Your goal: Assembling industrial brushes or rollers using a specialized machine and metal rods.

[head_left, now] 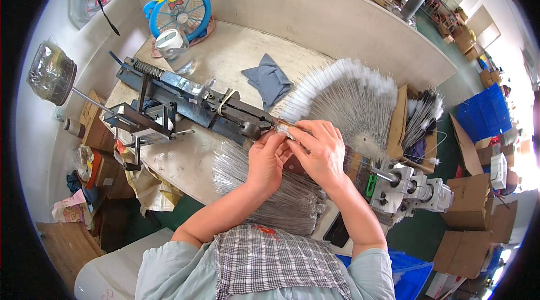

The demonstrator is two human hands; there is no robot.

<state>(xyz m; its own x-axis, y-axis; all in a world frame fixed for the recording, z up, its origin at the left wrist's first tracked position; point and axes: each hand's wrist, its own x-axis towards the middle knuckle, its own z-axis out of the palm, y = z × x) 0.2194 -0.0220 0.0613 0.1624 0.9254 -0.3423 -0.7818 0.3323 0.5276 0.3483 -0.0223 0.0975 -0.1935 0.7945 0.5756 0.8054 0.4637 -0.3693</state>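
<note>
Workshop clutter rings a pale wooden bench [236, 58] with a curved back wall: brown cardboard boxes [469, 210], blue plastic crates [484, 111] and a green floor beyond. On the bench lies a long dark steel hand-operated press [185, 100] with a coil spring at its far end, and behind it stand a blue owl-shaped desk fan [180, 7] and a folded grey cloth [269, 80].

Both hands meet at the press's near end. The left hand [267, 159] and the right hand [320, 151] are pinched closed, fingertips together, on a small pale metal piece [284, 129] at the mouth of the press; what exactly sits between the fingertips is too small to tell. Just beyond the right hand a fan of thin wire stems with white fluffy tips [349, 95] is spread out, and under the wrists lies a thick bundle of bare grey wires [281, 199].

Such wires look light, springy and easily bent, with slippery shafts; a single one is probably best pinched near its end, close to the press, so it does not flex.
</note>
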